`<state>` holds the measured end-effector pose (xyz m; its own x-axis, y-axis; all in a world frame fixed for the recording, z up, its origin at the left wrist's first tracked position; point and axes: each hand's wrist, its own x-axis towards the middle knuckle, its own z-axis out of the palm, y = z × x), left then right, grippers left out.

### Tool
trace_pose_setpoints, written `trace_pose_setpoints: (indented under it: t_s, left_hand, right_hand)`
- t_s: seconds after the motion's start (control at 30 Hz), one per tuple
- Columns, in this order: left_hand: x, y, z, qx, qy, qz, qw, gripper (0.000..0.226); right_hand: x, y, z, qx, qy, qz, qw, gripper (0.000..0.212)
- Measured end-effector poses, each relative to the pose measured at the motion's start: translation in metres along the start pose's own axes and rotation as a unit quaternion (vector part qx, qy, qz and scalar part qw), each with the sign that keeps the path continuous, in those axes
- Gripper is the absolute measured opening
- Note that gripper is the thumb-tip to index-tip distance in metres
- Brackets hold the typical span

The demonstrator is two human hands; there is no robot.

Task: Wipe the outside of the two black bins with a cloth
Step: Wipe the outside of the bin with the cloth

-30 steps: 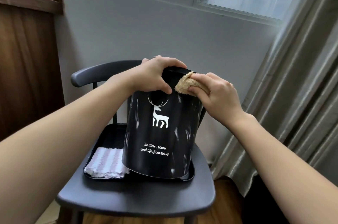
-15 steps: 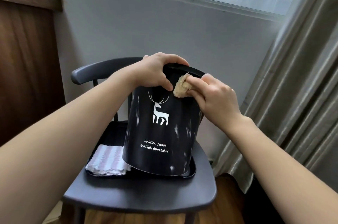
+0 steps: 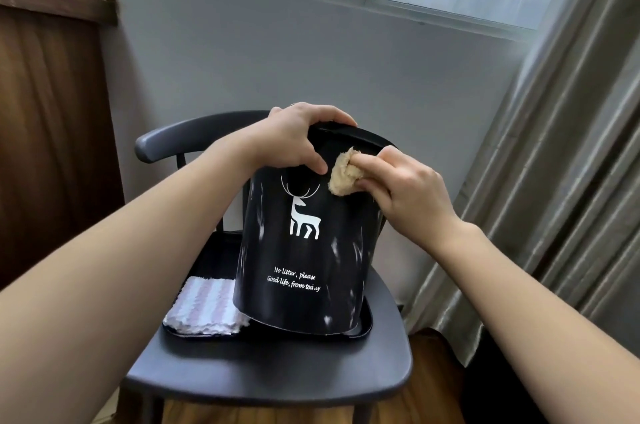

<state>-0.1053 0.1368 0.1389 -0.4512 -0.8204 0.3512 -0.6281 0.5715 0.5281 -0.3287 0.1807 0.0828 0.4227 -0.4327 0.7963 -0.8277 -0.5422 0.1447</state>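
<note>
1. Only one black bin (image 3: 304,250) is in view. Its far side and inside are hidden, and part of its top rim is covered by the left hand (image 3: 298,139).
2. The bin's lower left edge is lifted and overlaps a folded striped cloth (image 3: 204,309). How much of its base touches the black tray (image 3: 263,337) under it cannot be told.
3. The left hand is clamped on the rim, fingers curled over the top edge and thumb pressing the outer wall just beside the right hand (image 3: 405,195). The fingertips are out of sight behind the rim.
4. The right hand pinches a bunched tan cloth (image 3: 344,175) against the upper wall of the bin, below the rim. Most of the cloth is tucked inside the grip; only a wad shows.
5. Below the left thumb a white deer figure (image 3: 303,212) is printed on the bin. Lower down, white script reads "No litter, please" and "Good life, from to..."; the last word is partly smeared and unreadable.
6. Tray and bin sit on a dark chair (image 3: 277,382) below both hands; its legs are cut off by the frame edge.
7. Right of the right forearm hangs a grey curtain (image 3: 554,198), cut off at the frame edge.
</note>
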Motion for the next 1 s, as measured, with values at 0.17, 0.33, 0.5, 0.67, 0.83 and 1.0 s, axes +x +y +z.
trace_pose_setpoints:
  t_s: [0.17,0.33,0.5,0.67,0.83,1.0]
  left_hand:
    - [0.000,-0.002,-0.001,-0.010,-0.002,0.002,1.000,0.075]
    - [0.000,-0.001,0.001,-0.009,0.009,-0.009,1.000,0.076]
    - [0.001,-0.001,0.001,-0.007,-0.003,-0.002,1.000,0.075]
    - [-0.001,0.000,0.001,0.006,0.011,-0.003,1.000,0.080]
    - [-0.003,0.001,0.001,0.011,0.008,-0.006,1.000,0.084]
    - [-0.001,-0.002,0.000,0.000,0.003,-0.004,1.000,0.082]
  right_hand:
    - [-0.019,-0.010,0.005,0.032,-0.023,-0.032,0.999,0.031]
    - [-0.021,-0.006,0.003,0.022,-0.044,-0.066,0.997,0.030]
    - [-0.001,-0.009,0.002,0.016,0.016,0.016,1.000,0.027]
    - [-0.044,-0.022,0.011,0.045,-0.026,-0.037,0.998,0.023]
    - [-0.049,-0.022,0.011,0.031,-0.032,-0.079,0.996,0.025]
    - [-0.027,-0.020,0.010,0.034,0.030,0.038,0.998,0.027]
